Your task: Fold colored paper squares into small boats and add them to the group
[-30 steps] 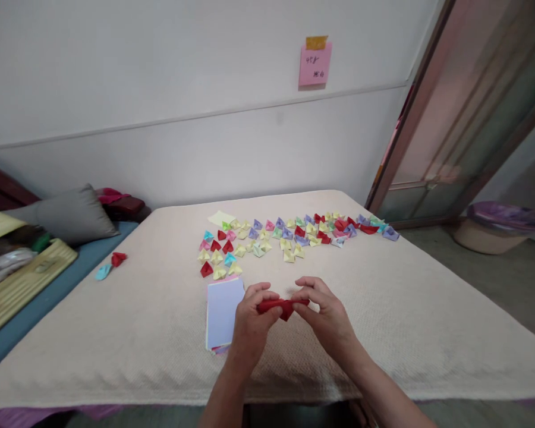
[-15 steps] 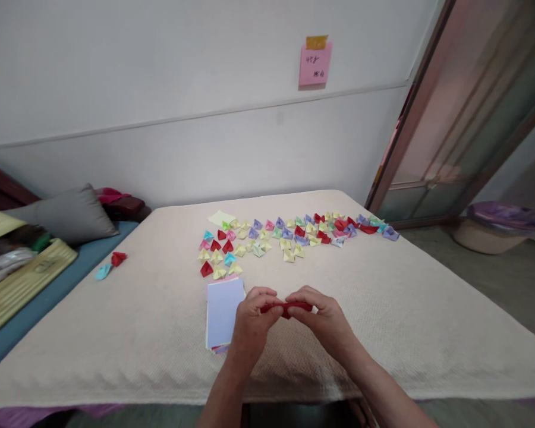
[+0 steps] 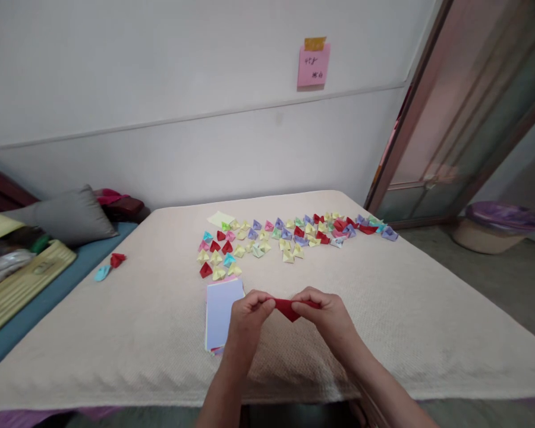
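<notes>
Between my hands, above the front of the covered table, is a piece of folded red paper with a point hanging downward. My left hand pinches its left end between thumb and fingers. The right end is pinched by my right hand, whose fingers hide part of it. Just left of my left hand lies a stack of coloured paper sheets, lavender on top. Farther back, several small folded paper boats in yellow, red, purple, pink, green and blue sit in loose rows.
A cream cloth covers the table. At its left lie a red folded paper and a light blue one. A pale yellow sheet rests near the wall. A grey pillow is at left, a lidded tub at right.
My left hand has shifted slightly left and its grip has moved to the end of the red paper. More of the paper's downward point now shows between my hands.
</notes>
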`<state>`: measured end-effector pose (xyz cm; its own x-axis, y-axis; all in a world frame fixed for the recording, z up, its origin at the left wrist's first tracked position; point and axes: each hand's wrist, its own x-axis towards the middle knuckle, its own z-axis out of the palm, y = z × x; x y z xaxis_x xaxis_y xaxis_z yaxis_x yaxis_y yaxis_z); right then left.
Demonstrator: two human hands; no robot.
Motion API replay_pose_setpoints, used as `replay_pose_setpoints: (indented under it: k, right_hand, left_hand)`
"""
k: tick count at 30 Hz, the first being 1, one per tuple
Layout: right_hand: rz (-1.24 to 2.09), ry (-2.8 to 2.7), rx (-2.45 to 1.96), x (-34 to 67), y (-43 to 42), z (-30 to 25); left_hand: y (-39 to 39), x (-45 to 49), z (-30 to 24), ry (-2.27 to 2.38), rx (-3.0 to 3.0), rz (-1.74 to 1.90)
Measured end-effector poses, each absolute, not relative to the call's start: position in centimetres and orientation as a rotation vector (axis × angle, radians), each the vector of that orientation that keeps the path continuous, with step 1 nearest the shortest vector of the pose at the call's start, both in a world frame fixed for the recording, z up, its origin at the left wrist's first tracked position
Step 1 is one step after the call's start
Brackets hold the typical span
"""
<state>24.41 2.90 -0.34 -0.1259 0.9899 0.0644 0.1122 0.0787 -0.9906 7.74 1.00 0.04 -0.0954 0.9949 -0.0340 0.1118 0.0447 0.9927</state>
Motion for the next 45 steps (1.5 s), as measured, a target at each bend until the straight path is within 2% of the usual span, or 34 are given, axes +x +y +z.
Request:
replay_pose_setpoints:
  k: [11, 19, 24, 29, 32, 35, 38, 42, 45]
  right_hand:
    - [1.680, -1.355, -1.130, 24.2, 2.6, -1.0]
    - [1.715, -1.326, -1.095, 23.7, 2.5, -1.0]
    - [1.684, -1.038, -1.177, 24.0, 3.0, -0.8]
    - [1.738, -0.919, -1.103, 24.4, 3.2, -0.9]
    - [1.769, -0.927, -1.049, 24.5, 3.1, -1.1]
    - [1.779, -0.970, -1.002, 24.4, 2.8, -1.0]
    - [1.707, -1.066, -0.995, 24.4, 2.8, -0.8]
    - [1.337, -1.273, -1.114, 24.4, 3.0, -0.8]
    - [1.274, -1.397, -1.125, 24.1, 3.1, -1.1]
  left_hand:
    - [0.9, 7.8, -0.6, 1.355, 1.156, 1.176]
    - [1.3, 7.7, -0.9, 1.449, 1.320, 1.194]
    - [0.5, 7.9, -0.3, 1.495, 1.862, 1.344]
    - [-0.1, 9.3, -1.4, 1.365, 2.570, 1.126]
    - [0.0, 10.1, -2.4, 1.461, 2.664, 1.116]
    - [0.2, 10.2, -2.6, 1.538, 2.411, 1.226]
    - [0.5, 9.8, -2.2, 1.547, 1.812, 1.247]
    - [0.8, 9.5, -1.8, 1.186, 1.091, 1.218]
    - [0.8, 9.5, -1.8, 1.009, 0.910, 1.236]
